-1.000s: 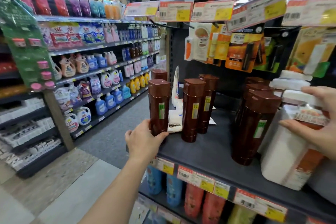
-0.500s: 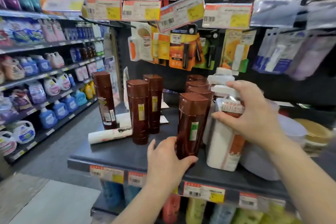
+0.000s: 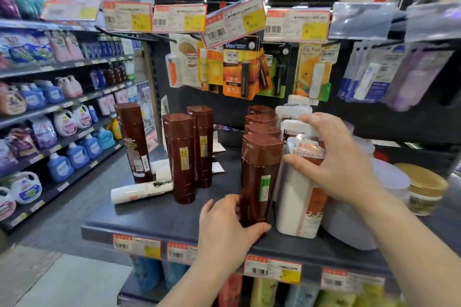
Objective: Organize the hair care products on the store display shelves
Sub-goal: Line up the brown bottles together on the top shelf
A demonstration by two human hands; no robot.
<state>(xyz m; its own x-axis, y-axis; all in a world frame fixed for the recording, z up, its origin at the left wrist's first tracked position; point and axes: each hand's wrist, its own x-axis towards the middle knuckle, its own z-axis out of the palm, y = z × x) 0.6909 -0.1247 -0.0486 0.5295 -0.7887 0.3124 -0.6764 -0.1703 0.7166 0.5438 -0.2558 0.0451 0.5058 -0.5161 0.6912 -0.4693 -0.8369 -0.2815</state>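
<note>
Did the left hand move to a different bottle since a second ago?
Yes. The left hand went from the brown bottle at the shelf's left end rightward to the front brown bottle beside the white pack.

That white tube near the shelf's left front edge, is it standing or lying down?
Lying down. The white tube rests lengthwise on the shelf, beside the upright brown bottles.

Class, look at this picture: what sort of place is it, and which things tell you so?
Most likely a supermarket aisle: barcoded yellow price tags along the dark shelf edge, rows of tall brown plastic bottles, and blue detergent jugs opposite.
</note>
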